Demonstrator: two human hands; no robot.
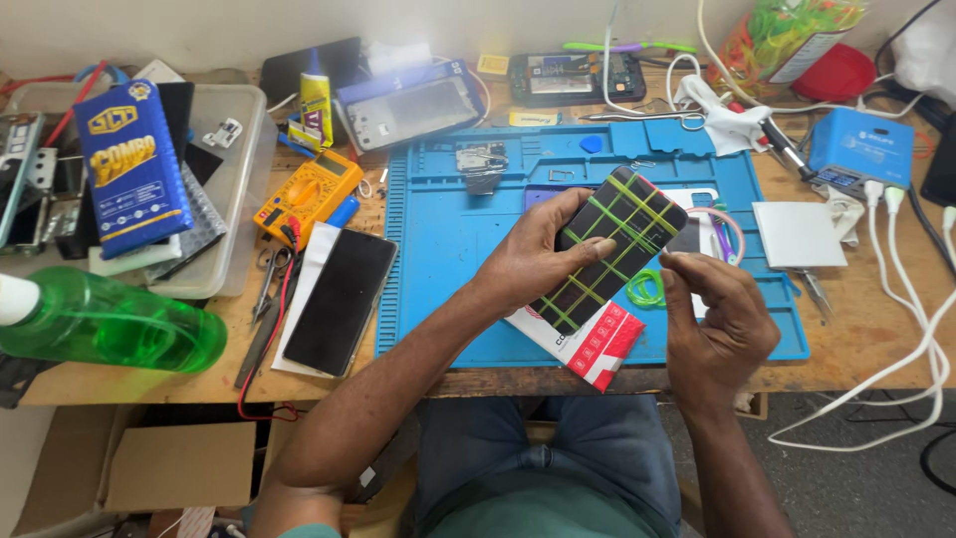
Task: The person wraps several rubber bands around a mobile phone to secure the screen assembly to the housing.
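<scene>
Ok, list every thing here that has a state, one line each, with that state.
Banded phone: held off the mat, wrapped in crossed green bands.
Left hand: gripping the banded phone.
Right hand: pinched shut at the phone's edge; what it pinches, cannot tell.
Black phone: flat, screen dark.
Green bottle: lying on its side.
Multimeter: lying flat.

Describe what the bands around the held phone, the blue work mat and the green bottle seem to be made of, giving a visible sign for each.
Bands: probably rubber, thin bright green loops stretched tight across the phone in the left hand.
Blue work mat: likely silicone or soft rubber, matte with moulded compartments.
Green bottle: looks like clear tinted plastic, glossy, with light passing through.
</scene>
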